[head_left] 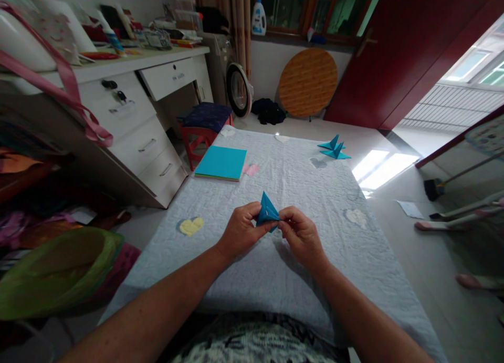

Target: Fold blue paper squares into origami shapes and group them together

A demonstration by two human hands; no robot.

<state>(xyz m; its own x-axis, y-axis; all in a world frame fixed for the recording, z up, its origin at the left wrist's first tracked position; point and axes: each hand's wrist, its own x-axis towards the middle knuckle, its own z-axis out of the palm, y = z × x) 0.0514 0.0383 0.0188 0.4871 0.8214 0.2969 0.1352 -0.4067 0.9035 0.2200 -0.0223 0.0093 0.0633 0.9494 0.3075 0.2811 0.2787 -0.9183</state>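
Observation:
Between my hands, above the middle of the table, is a piece of folded blue origami paper (266,210) with a pointed triangular flap standing up. My left hand (242,227) pinches its left side between thumb and fingers. At the right, my right hand (300,231) grips its narrow tip with thumb and forefinger. Farther off lies a stack of square origami paper (222,162), blue sheet on top. Two finished-looking blue folded paper pieces (334,147) with pointed wings rest at the table's far right corner.
A pale quilted cloth with heart patches covers the table (299,179). To the left stand a white desk (134,126), a red stool (205,124) and a bin with a green liner (59,268). A round wooden tabletop (308,83) leans on the far wall.

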